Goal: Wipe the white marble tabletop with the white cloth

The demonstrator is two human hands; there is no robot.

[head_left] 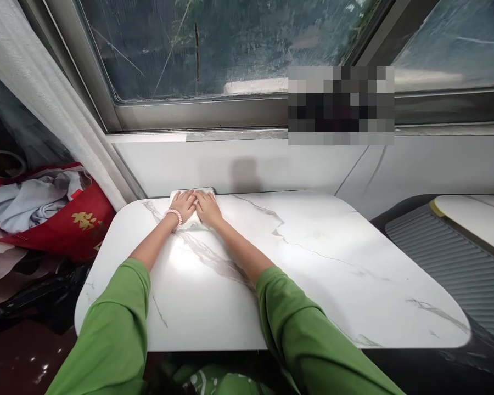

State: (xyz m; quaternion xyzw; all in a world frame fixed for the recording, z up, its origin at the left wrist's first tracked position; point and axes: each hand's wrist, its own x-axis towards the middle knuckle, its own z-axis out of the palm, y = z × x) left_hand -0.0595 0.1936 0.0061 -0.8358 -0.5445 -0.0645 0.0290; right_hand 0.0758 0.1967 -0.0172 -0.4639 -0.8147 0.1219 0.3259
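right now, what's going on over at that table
A person in green sleeves has both bare hands on a white cloth near the far edge of the marbled white table, beside the wall. The left grip, with a bracelet at its wrist, and the right grip lie side by side on top, fingers extended. A red bag of pale fabric stands off to the left.

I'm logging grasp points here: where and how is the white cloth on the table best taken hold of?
Probably pinch the cloth by its near edge, between the wrists, coming from the person's side. It lies fairly flat at the far edge of the table, close to the wall, leaving little room behind, and the left hand and right hand cover much of its top.
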